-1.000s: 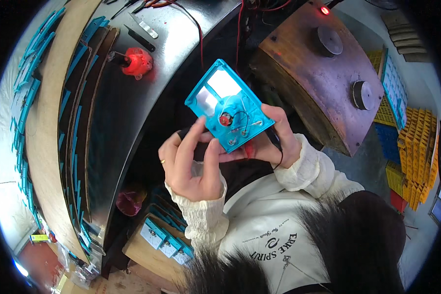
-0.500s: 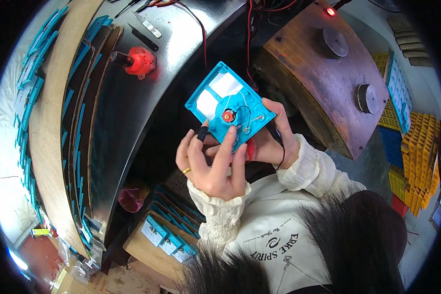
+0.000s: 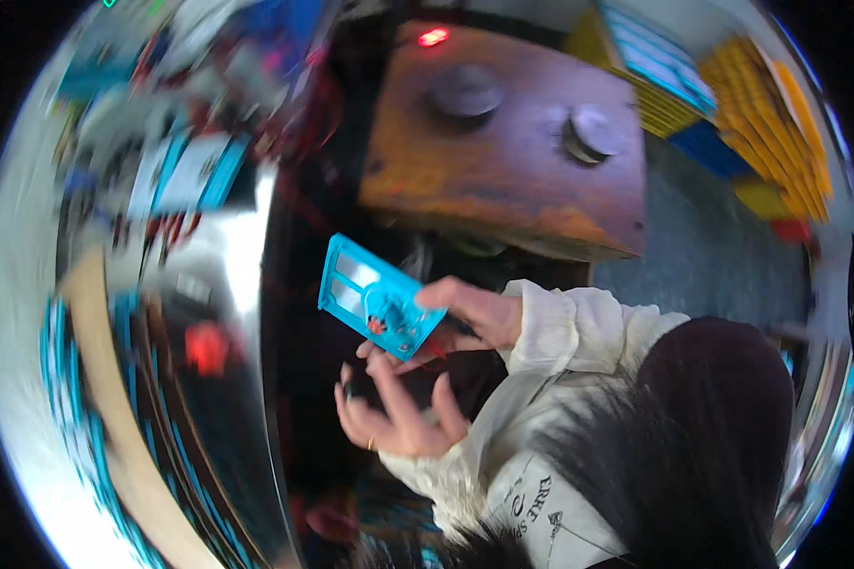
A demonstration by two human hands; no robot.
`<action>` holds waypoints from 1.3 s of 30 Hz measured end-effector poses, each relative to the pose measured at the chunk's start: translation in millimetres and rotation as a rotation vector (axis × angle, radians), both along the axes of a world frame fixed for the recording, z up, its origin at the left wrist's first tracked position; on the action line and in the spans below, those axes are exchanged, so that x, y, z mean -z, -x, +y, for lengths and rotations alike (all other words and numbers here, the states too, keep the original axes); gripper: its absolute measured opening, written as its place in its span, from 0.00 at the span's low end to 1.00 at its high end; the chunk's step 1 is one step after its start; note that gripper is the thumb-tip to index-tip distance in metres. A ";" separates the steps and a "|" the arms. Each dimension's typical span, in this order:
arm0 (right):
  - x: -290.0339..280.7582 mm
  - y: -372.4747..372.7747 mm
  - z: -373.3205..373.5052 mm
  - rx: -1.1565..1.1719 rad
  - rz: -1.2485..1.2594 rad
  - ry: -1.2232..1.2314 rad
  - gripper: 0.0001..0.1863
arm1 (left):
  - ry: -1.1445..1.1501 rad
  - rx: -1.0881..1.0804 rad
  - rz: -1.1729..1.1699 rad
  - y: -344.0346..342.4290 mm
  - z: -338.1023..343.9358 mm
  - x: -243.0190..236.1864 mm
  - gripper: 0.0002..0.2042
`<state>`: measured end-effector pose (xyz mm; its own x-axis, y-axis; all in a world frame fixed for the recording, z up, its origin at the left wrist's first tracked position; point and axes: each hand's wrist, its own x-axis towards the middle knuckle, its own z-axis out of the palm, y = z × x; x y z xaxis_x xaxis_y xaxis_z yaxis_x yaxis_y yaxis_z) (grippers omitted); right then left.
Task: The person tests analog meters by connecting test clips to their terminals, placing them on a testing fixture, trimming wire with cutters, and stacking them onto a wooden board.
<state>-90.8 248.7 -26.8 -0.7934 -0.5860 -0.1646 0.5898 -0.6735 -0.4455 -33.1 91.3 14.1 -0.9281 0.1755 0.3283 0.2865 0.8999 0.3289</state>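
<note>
Right hand (image 3: pixel 474 318): we pinch the blue plastic case (image 3: pixel 378 298) at its edge
Left hand (image 3: pixel 394 412): fingers spread just under it, holding nothing we can see

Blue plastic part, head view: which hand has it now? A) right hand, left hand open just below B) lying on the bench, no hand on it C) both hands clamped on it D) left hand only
A: the right hand pinches the blue plastic part at its lower right corner, while the left hand sits just below with fingers spread.
</note>
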 end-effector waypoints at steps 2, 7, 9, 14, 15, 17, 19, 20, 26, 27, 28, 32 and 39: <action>0.9 3.7 22.7 0.224 0.250 -0.458 0.42 | -0.147 -0.117 0.072 -10.6 -9.0 20.5 0.33; 13.8 -0.4 143.6 1.072 0.537 -2.234 0.55 | -0.241 -0.246 -0.042 -19.4 -26.4 46.6 0.30; 22.0 4.1 187.4 1.081 0.191 -2.289 0.55 | -0.219 -0.237 0.000 -17.3 -39.7 55.1 0.28; 56.2 9.8 245.9 1.170 -0.090 -2.523 0.57 | -0.031 -0.233 -0.049 -1.8 -49.8 34.9 0.23; 56.2 4.4 253.3 1.147 -0.173 -2.515 0.58 | -0.051 -0.208 -0.051 4.1 -45.1 32.0 0.23; 55.9 -3.7 265.9 1.157 -0.206 -2.539 0.57 | -0.120 -0.192 -0.038 14.2 -29.9 32.6 0.23; 50.5 9.6 253.5 1.155 -0.130 -2.532 0.55 | -0.195 -0.240 -0.060 14.5 -23.2 23.5 0.24; 37.2 5.4 255.8 1.127 -0.053 -2.508 0.49 | -0.211 -0.216 -0.077 16.9 -19.7 24.3 0.24; 27.9 7.4 244.6 1.326 0.316 -2.247 0.42 | -0.366 -0.159 -0.074 13.8 -13.6 21.2 0.27; 28.7 7.4 243.6 1.309 0.296 -2.280 0.41 | -0.384 -0.155 -0.073 12.0 -15.5 20.9 0.28; 31.1 6.9 240.1 1.280 0.305 -2.407 0.41 | -0.406 -0.159 -0.104 9.4 -20.3 20.4 0.27; 33.1 19.0 153.0 1.224 0.528 -2.000 0.48 | -0.618 -0.076 -0.117 7.5 -22.4 16.8 0.21; -8.2 -13.3 -70.7 0.385 1.110 -1.264 0.57 | -0.904 -0.547 -0.314 -16.9 -30.2 3.0 0.20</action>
<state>-77.5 178.1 -18.5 -0.8905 -0.2996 0.3424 -0.4392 0.3693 -0.8189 -16.1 61.0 11.2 -0.8720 -0.4704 -0.1356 -0.2886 0.2701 0.9186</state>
